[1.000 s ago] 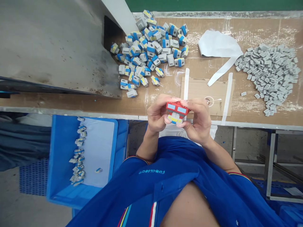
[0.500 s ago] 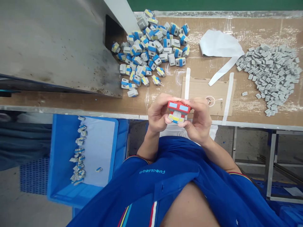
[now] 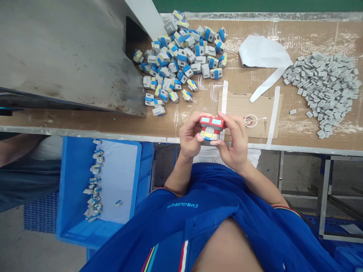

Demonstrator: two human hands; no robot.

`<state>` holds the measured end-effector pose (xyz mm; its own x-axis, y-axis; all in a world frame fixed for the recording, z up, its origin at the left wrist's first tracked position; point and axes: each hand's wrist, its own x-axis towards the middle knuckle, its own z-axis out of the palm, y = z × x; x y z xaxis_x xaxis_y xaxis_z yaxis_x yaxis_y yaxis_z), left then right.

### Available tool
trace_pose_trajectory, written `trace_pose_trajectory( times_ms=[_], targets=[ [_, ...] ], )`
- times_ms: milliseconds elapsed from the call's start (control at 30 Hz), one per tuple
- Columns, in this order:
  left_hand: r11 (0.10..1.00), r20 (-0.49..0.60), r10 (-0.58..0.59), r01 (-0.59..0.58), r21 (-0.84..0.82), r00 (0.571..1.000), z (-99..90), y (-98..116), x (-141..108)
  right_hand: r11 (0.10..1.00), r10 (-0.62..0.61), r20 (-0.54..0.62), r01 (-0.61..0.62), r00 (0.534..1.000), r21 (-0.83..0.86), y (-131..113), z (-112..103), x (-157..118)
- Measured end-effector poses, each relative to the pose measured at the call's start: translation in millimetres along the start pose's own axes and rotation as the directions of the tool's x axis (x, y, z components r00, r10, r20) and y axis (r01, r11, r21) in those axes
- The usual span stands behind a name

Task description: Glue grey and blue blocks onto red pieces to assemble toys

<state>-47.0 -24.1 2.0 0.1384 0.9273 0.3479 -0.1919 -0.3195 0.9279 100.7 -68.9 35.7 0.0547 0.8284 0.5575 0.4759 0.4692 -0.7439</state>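
Observation:
A red and grey toy robot torso (image 3: pixel 211 128), with two pale blue windows and a yellow and blue lower part, is held up at the table's front edge. My left hand (image 3: pixel 190 136) grips its left side, thumb at the lower corner. My right hand (image 3: pixel 235 141) grips the other side, fingers along the top and thumb below. Behind it, a piece of cardboard (image 3: pixel 261 130) is fixed to the table with white tape strips (image 3: pixel 273 117). A thin white stick lies by a white ring (image 3: pixel 251 121) on that cardboard.
Grey, blue and yellow toy parts (image 3: pixel 181 56) are heaped at the back left beside a metal box (image 3: pixel 70 56). Small grey pieces (image 3: pixel 329 87) are piled at right, near a white cloth (image 3: pixel 263 53). A blue crate (image 3: pixel 73 181) holds more parts; another person's arm (image 3: pixel 17 147) shows at far left.
Both hands have tilted the toy torso and raised it slightly, showing more of its grey middle. My right hand's fingers have shifted. Another person's arm has come into view at the left.

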Motion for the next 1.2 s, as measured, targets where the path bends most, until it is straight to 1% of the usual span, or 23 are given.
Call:
trace_pose_trajectory(
  times_ms=[100,200,333,433,500,600,700,767,800,833,867,933,1000,1033,1067,1133,1200],
  targets=[
    [1.000,0.019,0.014,-0.014,-0.015,1.000,0.2,1.1,0.2,0.998,-0.045,-0.059,0.042,0.997,-0.057,-2.3,2.9,0.4],
    [0.999,0.054,0.034,-0.033,-0.007,0.998,-0.4,4.4,3.4,0.995,-0.063,-0.109,0.054,0.992,-0.089,-5.5,5.5,0.1],
    [0.997,0.098,0.066,-0.063,-0.037,0.993,-1.4,8.2,7.1,0.993,-0.070,-0.150,0.055,0.986,-0.103,-8.3,7.7,-0.5],
    [0.998,0.094,0.044,-0.040,-0.039,0.995,-2.1,8.0,7.5,0.993,-0.075,-0.162,0.058,0.984,-0.108,-7.1,7.2,-0.7],
    [0.999,0.091,-0.001,0.005,-0.054,0.996,-3.4,6.6,7.5,0.994,-0.064,-0.129,0.051,0.990,-0.100,-4.2,4.8,-0.8],
    [0.987,0.114,-0.117,0.129,-0.097,0.987,-6.9,6.1,9.4,0.996,-0.020,-0.025,0.018,0.999,-0.082,3.5,-1.3,-1.8],
    [0.951,0.182,-0.264,0.287,-0.112,0.947,-12.1,12.4,14.2,0.998,0.030,0.075,-0.026,0.997,-0.057,11.8,-7.0,-3.9],
    [0.928,0.236,-0.342,0.367,-0.069,0.910,-16.4,20.3,17.8,0.997,0.081,0.107,-0.080,0.991,-0.012,14.9,-9.1,-5.3],
    [0.922,0.258,-0.366,0.387,-0.032,0.894,-18.7,24.7,19.2,0.991,0.125,0.114,-0.129,0.986,0.028,15.3,-9.5,-5.7],
    [0.921,0.281,-0.375,0.388,0.009,0.883,-21.0,29.0,20.2,0.977,0.188,0.122,-0.198,0.975,0.080,14.8,-9.8,-5.8],
    [0.925,0.298,-0.373,0.377,0.045,0.879,-23.3,33.1,20.7,0.948,0.266,0.141,-0.285,0.954,0.140,13.5,-9.9,-5.5],
    [0.935,0.321,-0.352,0.346,0.079,0.879,-27.3,39.8,20.3,0.844,0.426,0.209,-0.470,0.880,0.258,9.2,-9.8,-4.2],
    [0.935,0.320,-0.351,0.345,0.078,0.880,-29.8,44.4,18.8,0.728,0.530,0.279,-0.598,0.801,0.334,3.8,-9.7,-2.2],
    [0.930,0.312,-0.364,0.360,0.074,0.877,-30.4,46.0,17.9,0.688,0.557,0.300,-0.633,0.774,0.355,1.2,-9.7,-1.2],
    [0.923,0.304,-0.382,0.379,0.072,0.873,-30.7,47.1,17.2,0.662,0.574,0.311,-0.653,0.757,0.368,-1.1,-9.6,-0.4],
    [0.911,0.288,-0.407,0.406,0.067,0.867,-30.4,48.3,16.3,0.634,0.596,0.320,-0.676,0.736,0.375,-4.5,-9.6,0.8],
    [0.908,0.283,-0.415,0.415,0.060,0.865,-29.7,48.2,16.0,0.618,0.607,0.326,-0.688,0.725,0.380,-6.2,-9.5,1.6]
  ],
)
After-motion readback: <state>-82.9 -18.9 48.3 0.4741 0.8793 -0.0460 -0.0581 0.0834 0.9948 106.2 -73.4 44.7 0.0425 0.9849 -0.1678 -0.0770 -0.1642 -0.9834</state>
